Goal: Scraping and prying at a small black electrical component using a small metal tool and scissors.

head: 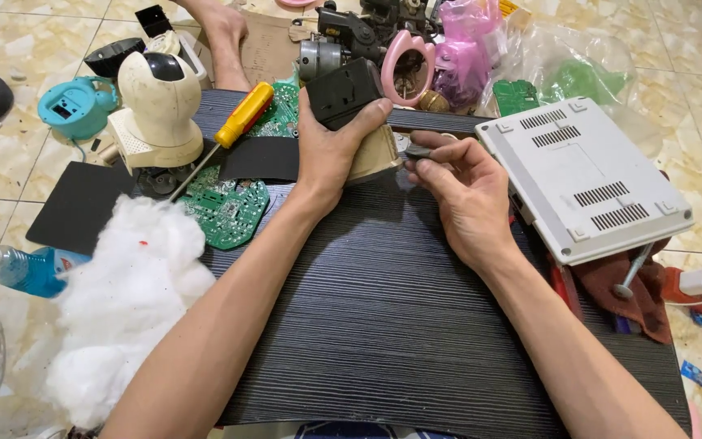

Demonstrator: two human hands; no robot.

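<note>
Yellow screwdriver (241, 118); green circuit board (225, 213); white cotton wad (127, 301); grey box (582, 179); cream dome camera (158, 106); spray bottle (18, 268).

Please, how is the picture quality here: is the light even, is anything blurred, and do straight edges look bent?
Head view: the light is soft and even, with only faint shadows under the left hand and right hand; the hands and the dark ribbed board are sharp; the white stuffing looks washed out, with little detail; the board's edges bow slightly, a wide-lens distortion.
</note>
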